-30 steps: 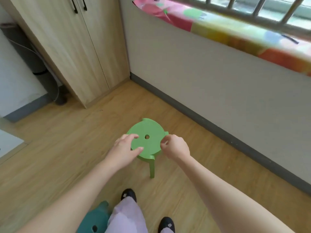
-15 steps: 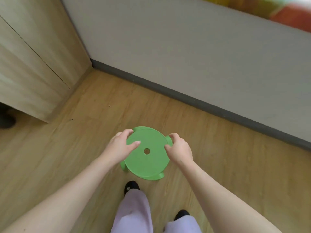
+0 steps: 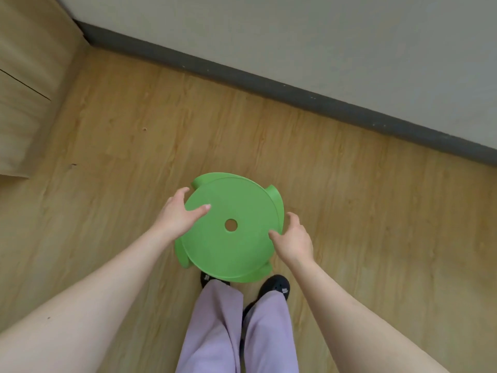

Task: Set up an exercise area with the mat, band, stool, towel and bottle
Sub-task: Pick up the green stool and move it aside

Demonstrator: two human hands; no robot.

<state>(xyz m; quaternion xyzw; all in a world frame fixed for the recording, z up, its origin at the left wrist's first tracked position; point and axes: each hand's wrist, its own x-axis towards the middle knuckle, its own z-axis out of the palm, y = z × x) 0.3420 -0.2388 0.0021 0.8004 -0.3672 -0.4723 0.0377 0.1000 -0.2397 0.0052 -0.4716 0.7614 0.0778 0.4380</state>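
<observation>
Currently only the green stool (image 3: 228, 227) is in view, over the wood floor (image 3: 349, 184) near the wall's baseboard (image 3: 269, 82), just ahead of the person's shoes. Left hand (image 3: 177, 214): thumb on the seat top, fingers wrapped over its left rim. Right hand (image 3: 293, 238): gripping the right rim. Can't tell if the legs touch the floor. Mat, band, towel, bottle not visible, so most setup likely remains.

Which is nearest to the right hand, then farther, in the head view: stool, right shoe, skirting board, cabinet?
1. Stool: touching the right hand, on its left.
2. Right shoe: just below the hand.
3. Skirting board: up along the wall.
4. Cabinet: far left corner.
</observation>
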